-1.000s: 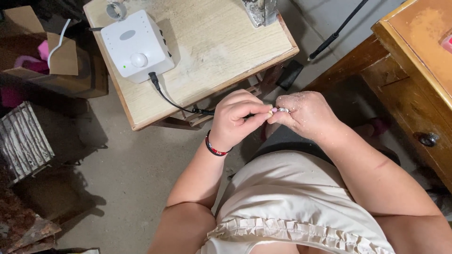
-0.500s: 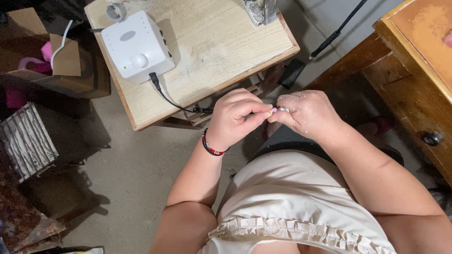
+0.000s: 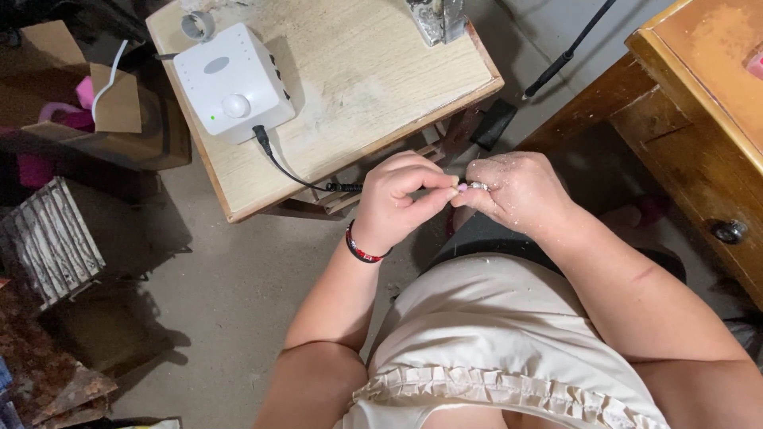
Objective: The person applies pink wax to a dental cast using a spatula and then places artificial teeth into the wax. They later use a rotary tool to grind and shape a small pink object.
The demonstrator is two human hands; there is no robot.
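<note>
A pale wooden desk (image 3: 381, 87) fills the top of the view, and a darker brown cabinet (image 3: 699, 119) with a round knob stands to the right. A white box machine (image 3: 230, 79) with a round dial sits on the desk, and its black cord (image 3: 294, 171) hangs off the edge. A cardboard box (image 3: 95, 103) with pink things in it rests on the floor to the left.

The person sits with a cream top over the lap. Both hands meet in the air just in front of the desk edge. The left hand (image 3: 401, 199) wears a red and black bracelet (image 3: 362, 246) on the wrist. The right hand (image 3: 517, 191) has white dust on its skin.

Between the two hands is a tiny shiny piece (image 3: 475, 186). It is too small to tell what it is. The fingers of the right hand are curled closed around it and pinch it. The left thumb and first finger are pressed together, right at the piece, and seem to touch it.

I think the piece is very light and hard. It looks smooth, so it could slip and drop to the floor. The dust may make it more slippery. The best hold is a soft pinch on its two sides with the fingertips, close to the lap
</note>
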